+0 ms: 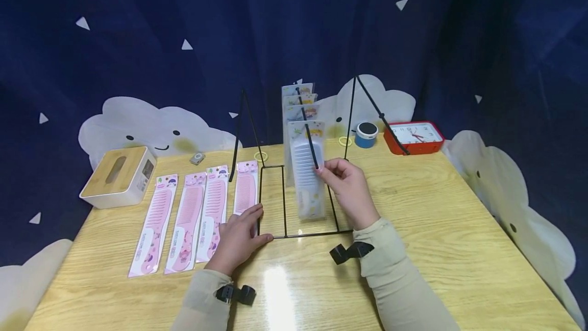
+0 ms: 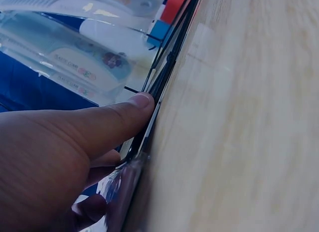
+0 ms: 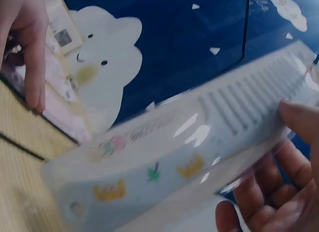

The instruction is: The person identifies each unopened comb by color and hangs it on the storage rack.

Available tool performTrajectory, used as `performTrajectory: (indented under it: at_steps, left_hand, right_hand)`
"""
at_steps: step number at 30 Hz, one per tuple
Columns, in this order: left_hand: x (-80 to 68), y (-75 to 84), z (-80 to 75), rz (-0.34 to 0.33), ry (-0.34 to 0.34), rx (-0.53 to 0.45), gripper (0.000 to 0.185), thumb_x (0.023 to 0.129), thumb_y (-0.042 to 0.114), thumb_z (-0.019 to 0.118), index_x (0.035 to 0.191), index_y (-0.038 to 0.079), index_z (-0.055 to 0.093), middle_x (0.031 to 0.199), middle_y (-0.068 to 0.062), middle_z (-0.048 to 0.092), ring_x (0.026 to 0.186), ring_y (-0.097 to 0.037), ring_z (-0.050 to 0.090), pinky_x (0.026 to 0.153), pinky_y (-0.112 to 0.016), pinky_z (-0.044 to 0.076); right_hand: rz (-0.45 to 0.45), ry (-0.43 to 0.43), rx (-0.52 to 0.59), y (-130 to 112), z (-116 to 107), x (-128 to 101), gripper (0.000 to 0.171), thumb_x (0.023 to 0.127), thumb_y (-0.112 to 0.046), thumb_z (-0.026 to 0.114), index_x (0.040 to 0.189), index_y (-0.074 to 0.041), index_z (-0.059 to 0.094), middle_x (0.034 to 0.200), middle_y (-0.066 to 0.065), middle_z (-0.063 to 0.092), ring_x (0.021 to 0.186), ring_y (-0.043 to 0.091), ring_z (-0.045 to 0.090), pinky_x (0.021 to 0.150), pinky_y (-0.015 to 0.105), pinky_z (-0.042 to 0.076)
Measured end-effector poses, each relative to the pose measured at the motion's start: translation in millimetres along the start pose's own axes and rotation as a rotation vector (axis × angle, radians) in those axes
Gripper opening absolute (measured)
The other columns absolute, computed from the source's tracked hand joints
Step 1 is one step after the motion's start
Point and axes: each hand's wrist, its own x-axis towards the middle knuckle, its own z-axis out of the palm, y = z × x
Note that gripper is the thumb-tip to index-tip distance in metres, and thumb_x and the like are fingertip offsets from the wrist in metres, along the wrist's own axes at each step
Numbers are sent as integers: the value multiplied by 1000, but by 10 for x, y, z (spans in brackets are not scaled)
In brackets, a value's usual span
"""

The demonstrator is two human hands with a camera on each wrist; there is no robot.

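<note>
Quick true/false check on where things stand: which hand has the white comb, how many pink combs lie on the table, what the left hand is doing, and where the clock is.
1. The right hand holds the packaged white comb at the wire rack. True.
2. Six pink combs lie flat on the table. False: four lie there, left of the rack.
3. The left hand holds a pink comb in the air. False: it rests on the table at the rack's base.
4. The red clock stands at the far right of the table. True.
</note>
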Motion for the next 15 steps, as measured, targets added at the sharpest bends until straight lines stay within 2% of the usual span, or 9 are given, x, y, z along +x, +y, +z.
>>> performTrajectory:
  at_steps: [4,7,10,15]
  left_hand:
    - [-2,-8,14,0,-1,-2,72,83,43,80,143,11,57,154,2,46,90,-19,46,79,-43,30]
    - [-3,-8,9,-4,1,-8,72,83,43,81,143,11,57,155,2,46,89,-18,45,79,-44,30]
    - [-2,-5,3,-5,5,-12,73,82,43,81,143,11,57,155,2,46,89,-18,45,79,-44,30]
    - [2,-6,9,-4,4,-15,74,82,44,81,144,12,56,154,2,46,87,-18,44,78,-43,30]
  right_hand:
    - [-23,-14,13,106,-87,30,23,94,-10,71,111,5,66,102,7,69,94,17,63,89,33,52]
    - [-36,11,8,177,-169,43,25,93,-4,70,114,7,65,103,7,68,95,15,65,88,29,52]
    - [-27,37,-29,222,-249,34,25,92,-1,70,115,7,65,101,8,68,93,14,66,84,24,53]
    - [23,14,-119,299,-372,-10,24,94,-7,70,116,2,66,102,14,71,92,14,69,85,24,54]
